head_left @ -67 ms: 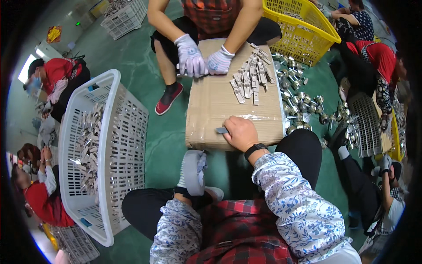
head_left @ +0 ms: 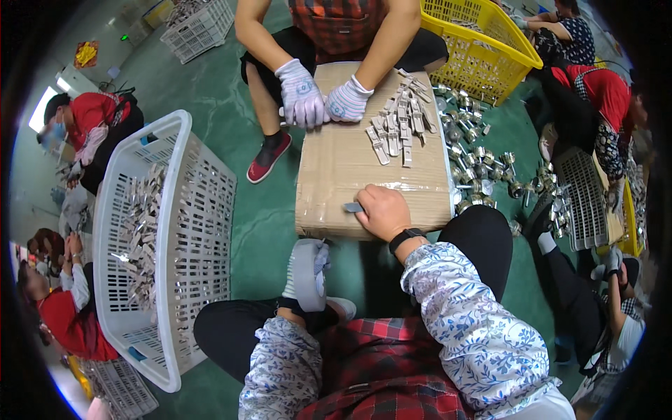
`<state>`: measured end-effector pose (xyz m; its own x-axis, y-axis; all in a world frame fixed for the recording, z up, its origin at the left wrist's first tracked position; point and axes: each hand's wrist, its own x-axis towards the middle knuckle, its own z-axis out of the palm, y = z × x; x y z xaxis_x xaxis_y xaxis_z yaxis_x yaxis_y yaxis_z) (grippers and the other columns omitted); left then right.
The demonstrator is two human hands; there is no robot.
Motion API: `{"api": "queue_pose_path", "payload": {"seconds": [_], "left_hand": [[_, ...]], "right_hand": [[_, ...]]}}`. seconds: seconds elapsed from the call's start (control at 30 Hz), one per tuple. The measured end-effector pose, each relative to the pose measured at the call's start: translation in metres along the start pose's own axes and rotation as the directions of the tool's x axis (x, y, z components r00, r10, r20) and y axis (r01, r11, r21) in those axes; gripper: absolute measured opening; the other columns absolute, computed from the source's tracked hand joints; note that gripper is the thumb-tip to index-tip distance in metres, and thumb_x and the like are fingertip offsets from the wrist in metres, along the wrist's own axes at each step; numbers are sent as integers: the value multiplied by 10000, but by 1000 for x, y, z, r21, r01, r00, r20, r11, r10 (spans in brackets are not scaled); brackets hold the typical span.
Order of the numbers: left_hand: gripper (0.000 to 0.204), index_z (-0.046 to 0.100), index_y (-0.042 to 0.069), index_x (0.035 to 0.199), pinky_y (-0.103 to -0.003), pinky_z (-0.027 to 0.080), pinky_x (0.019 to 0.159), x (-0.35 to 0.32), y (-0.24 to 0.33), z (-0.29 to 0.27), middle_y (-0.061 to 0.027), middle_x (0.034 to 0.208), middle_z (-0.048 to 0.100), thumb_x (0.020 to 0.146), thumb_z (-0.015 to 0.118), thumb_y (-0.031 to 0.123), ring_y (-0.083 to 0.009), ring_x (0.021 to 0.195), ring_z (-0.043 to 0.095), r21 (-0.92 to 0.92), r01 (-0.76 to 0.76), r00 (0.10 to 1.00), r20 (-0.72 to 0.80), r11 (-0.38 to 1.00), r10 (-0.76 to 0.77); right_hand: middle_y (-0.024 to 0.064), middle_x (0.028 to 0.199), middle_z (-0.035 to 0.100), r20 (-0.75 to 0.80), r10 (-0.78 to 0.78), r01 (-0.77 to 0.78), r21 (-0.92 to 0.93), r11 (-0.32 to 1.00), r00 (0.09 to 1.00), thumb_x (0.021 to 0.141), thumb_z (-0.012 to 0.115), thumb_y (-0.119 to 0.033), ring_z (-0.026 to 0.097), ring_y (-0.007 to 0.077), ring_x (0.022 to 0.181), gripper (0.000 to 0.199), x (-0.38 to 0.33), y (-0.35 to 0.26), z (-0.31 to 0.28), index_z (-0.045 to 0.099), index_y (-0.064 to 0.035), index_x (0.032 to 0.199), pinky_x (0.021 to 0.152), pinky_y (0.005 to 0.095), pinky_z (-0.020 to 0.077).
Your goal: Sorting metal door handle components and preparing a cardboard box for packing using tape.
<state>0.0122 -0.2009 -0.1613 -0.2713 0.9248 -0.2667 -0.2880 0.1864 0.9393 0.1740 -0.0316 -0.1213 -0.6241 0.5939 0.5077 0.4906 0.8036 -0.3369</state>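
Observation:
My right hand (head_left: 383,212) is bare, with a dark band on its wrist. It rests on the near edge of a cardboard box (head_left: 336,178), and its fingers pinch a short grey strip of tape (head_left: 353,208). Lower and to the left, my gloved left hand (head_left: 322,260) is closed on a roll of grey tape (head_left: 305,276), which hides most of its fingers. Several metal latch-like pieces (head_left: 394,129) lie in a loose pile on the box's far right part. Across the box, another person's gloved hands (head_left: 325,101) sit together at its far left edge.
To my left stands a tall white plastic basket (head_left: 199,210) holding many metal pieces. Round metal fittings (head_left: 479,164) are scattered on the green floor along the box's right side. A yellow crate (head_left: 483,59) stands at the back right. Other people work at both sides.
The other person's gloved hands have shifted slightly at the far edge of the box. My own hands stay where they were.

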Motion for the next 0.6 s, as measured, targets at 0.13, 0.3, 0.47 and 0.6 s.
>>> {"api": "queue_pose_path", "payload": {"seconds": [0.13,0.3,0.47,0.6], "left_hand": [[277,489,40,1077,-241,476,624,-1,-1,-3,-19,864,537,899,625,203,-108,714,531,76,18,1000,5,997,-18],[311,480,39,1122,-256,503,665,-5,-7,-7,-35,905,552,898,623,200,-121,756,555,88,-14,1000,-13,996,16],[294,489,43,1123,-265,512,662,-9,7,5,-35,905,551,905,611,197,-123,761,560,166,33,998,-49,985,-26],[255,511,48,1107,-263,518,649,-10,0,-2,-30,896,545,914,598,190,-119,749,562,146,-47,999,-8,988,49]], "right_hand": [[81,732,517,-9,-6,6,1,1000,1000,671,685,-184,572,269,684,212,-1,2,0,517,-96,766,610,396,465],[79,737,522,-6,-4,4,-3,1000,1000,676,684,-187,576,269,688,209,0,0,1,520,-96,767,617,395,469],[79,737,525,-2,7,-7,-17,1000,1000,680,682,-191,577,269,687,204,-2,3,1,524,-95,766,622,394,472],[80,736,527,8,9,-9,-5,1000,1000,683,680,-191,579,270,688,198,-1,1,3,528,-95,766,621,396,473]]}}
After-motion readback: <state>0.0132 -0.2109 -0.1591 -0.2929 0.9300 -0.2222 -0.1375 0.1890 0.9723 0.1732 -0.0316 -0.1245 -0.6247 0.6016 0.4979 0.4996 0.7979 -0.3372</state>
